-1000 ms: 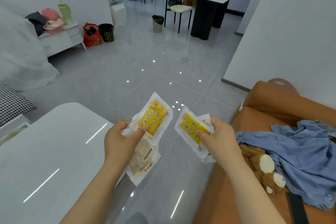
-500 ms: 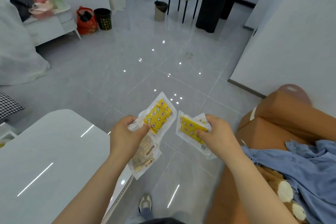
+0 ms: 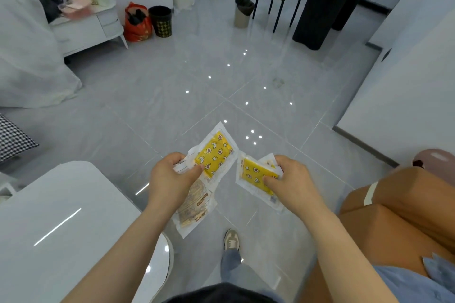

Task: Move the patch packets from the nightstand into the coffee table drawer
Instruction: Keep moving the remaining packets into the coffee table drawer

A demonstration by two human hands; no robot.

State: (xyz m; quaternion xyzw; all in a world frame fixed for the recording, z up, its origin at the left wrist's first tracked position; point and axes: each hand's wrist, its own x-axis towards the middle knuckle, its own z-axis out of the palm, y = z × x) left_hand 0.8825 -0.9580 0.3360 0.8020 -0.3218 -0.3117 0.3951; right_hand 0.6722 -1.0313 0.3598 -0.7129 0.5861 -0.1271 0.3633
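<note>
While both hands are loaded, grip security comes first. The left hand [image 3: 170,179] pinches a fan of clear-edged plastic patch packets [image 3: 216,155]: a yellow star-print one on top and a tan-print one hanging loose under it. The thumb lies over them and the fingers [image 3: 178,158] curl behind. The right hand [image 3: 293,182] pinches a second yellow star-print packet stack [image 3: 256,174], at least two, thumb on the face.

All of it hangs over the grey tiled floor [image 3: 172,106], just right of the glossy white round-cornered bench [image 3: 61,216]. None are on the bench. The drawer isn't in view, so I can't tell which side it opens on.

Judgement: this is the carry step, roughly mid-task.
- **Next move:** no hand is free for the drawer pull, so merge both lots into one hand or park one on the bench top.
- **Slip risk:** the film is slick and the tan one could slip, so square the fan first.
- **Footing:** the orange sofa [image 3: 394,204] right of the bench narrows the gap.
</note>
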